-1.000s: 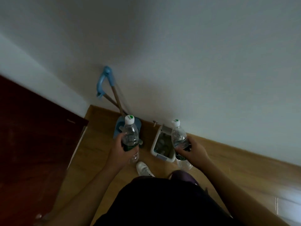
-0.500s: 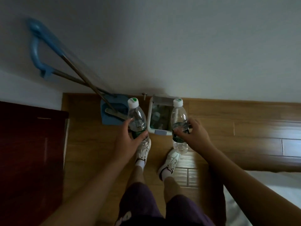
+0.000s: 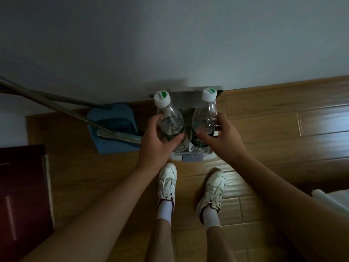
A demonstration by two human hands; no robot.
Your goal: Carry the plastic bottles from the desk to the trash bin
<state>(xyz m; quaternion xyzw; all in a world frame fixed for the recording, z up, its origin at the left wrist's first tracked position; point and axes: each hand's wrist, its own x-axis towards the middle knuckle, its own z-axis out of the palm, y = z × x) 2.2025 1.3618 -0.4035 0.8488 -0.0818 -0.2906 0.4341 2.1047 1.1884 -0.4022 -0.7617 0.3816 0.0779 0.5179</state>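
Observation:
I hold two clear plastic bottles with white caps and dark green labels. My left hand (image 3: 155, 140) grips the left bottle (image 3: 169, 120) around its middle. My right hand (image 3: 220, 137) grips the right bottle (image 3: 204, 118) the same way. Both bottles stand upright, side by side, directly above the small white trash bin (image 3: 176, 156) that stands on the floor against the wall. The bottles and my hands hide most of the bin's opening.
A blue dustpan (image 3: 113, 129) with a broom and long metal handles (image 3: 56, 106) lies left of the bin. Dark red furniture (image 3: 22, 195) stands at the left. My two white shoes (image 3: 168, 178) rest on the wooden floor just before the bin. A white wall rises behind.
I have stepped closer to the bin and the view has tilted down. Both hands have brought the bottles together over the bin's opening.

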